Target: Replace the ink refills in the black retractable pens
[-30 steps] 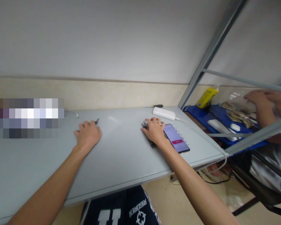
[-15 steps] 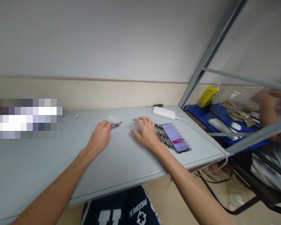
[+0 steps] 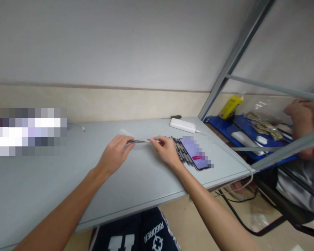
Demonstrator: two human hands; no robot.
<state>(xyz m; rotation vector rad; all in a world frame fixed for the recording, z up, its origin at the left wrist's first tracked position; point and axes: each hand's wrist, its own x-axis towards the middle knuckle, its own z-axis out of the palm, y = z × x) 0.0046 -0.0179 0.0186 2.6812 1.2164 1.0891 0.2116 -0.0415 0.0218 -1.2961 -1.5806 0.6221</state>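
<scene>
A thin, dark stick [image 3: 139,141] is between the two hands, over the middle of the pale table [image 3: 136,184]. It lies nearly flat, side to side, and has a small yellowish bit near the right fingertips. I can't tell if it is one piece or two pieces that meet.

The left hand [image 3: 114,150] pinches the left end with its thumb and fingers. The right hand [image 3: 167,150] pinches the other end the same way.

Just to the right of that hand is a row of dark sticks [image 3: 183,155], lying close together beside a phone [image 3: 189,148] with its screen lit. The work looks part way along: one stick is being handled, and the row is lying down. I can't tell if those in the row are done or waiting, and the fingers hide some of them.

Farther back are a white box [image 3: 182,125] with a white cord [image 3: 216,136] and, near the wall, a screwdriver [image 3: 176,117]. Past the metal post [image 3: 231,66], a yellow packet [image 3: 231,107] and another person's hands [image 3: 298,108] can be seen.
</scene>
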